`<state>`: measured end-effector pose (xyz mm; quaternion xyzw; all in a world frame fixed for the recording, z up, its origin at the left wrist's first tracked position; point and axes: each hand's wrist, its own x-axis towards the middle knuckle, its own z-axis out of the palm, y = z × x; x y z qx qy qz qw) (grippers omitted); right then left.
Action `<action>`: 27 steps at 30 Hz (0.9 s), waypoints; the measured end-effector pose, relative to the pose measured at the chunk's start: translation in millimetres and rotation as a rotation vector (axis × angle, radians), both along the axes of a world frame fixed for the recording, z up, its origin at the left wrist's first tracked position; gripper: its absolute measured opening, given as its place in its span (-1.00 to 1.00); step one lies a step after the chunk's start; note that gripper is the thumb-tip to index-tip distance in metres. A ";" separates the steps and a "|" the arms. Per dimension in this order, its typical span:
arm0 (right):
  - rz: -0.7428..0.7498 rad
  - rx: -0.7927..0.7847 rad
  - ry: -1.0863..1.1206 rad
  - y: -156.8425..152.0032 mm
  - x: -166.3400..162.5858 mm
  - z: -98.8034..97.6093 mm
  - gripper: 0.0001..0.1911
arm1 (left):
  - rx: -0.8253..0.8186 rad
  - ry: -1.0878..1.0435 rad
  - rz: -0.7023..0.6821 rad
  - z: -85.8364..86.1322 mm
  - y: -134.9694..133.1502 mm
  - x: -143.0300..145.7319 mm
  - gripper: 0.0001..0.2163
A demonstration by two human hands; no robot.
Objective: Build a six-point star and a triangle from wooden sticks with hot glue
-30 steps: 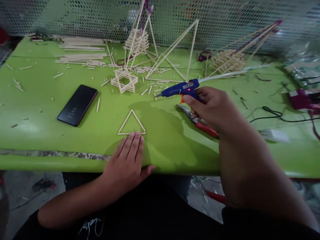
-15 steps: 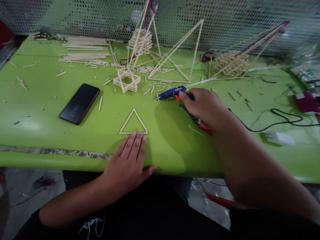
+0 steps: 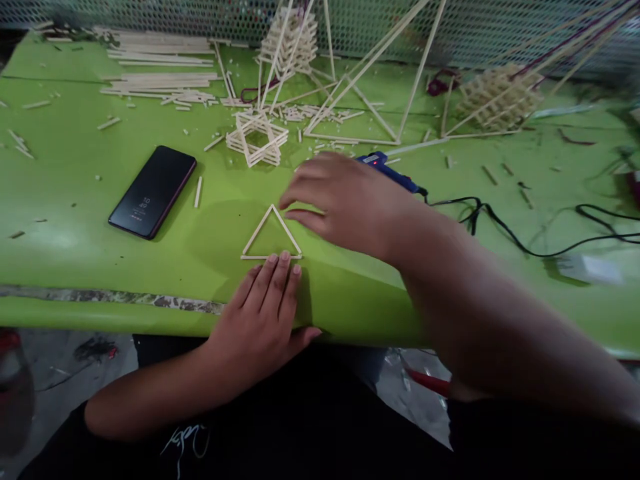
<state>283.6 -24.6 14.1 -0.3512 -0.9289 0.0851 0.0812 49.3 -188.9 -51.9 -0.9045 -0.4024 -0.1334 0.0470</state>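
A small triangle of three thin wooden sticks (image 3: 258, 229) lies flat on the green table (image 3: 150, 267). My left hand (image 3: 263, 307) rests flat with fingers stretched out, two fingertips on the triangle's bottom stick. Just right of the triangle's peak hovers my right hand (image 3: 340, 200), slightly blurred, its thumb and fingers apart and nothing seen between them. Behind that hand the blue glue gun (image 3: 395, 177) lies on the table, partly hidden by it. A star-shaped frame of stacked sticks (image 3: 257, 139) stands beyond the triangle.
A phone (image 3: 153, 192) and a short loose stick (image 3: 198, 192) lie to the left. Long sticks (image 3: 163, 83) are piled at the back left. Tall stick frames (image 3: 353, 141) and a stacked-stick piece (image 3: 500, 100) stand along the mesh panel (image 3: 480, 40). A black cable (image 3: 520, 245) and white adapter (image 3: 590, 269) lie right.
My right hand has let go of the glue gun and moved left toward the triangle's peak. My left hand stays on the bottom stick. The view has shifted somewhat.
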 end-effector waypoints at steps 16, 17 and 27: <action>0.267 -0.218 -0.014 10.0 -47.5 -5.2 -0.75 | 0.005 -0.008 0.012 1.4 -2.7 2.3 -0.19; 0.274 -0.204 -0.016 9.4 -47.3 -5.5 -0.75 | 0.002 -0.010 0.011 1.4 -2.9 2.4 -0.18; 0.275 -0.111 -0.072 9.9 -49.8 -12.1 -0.76 | 0.021 -0.030 0.006 2.4 -1.3 2.9 -0.21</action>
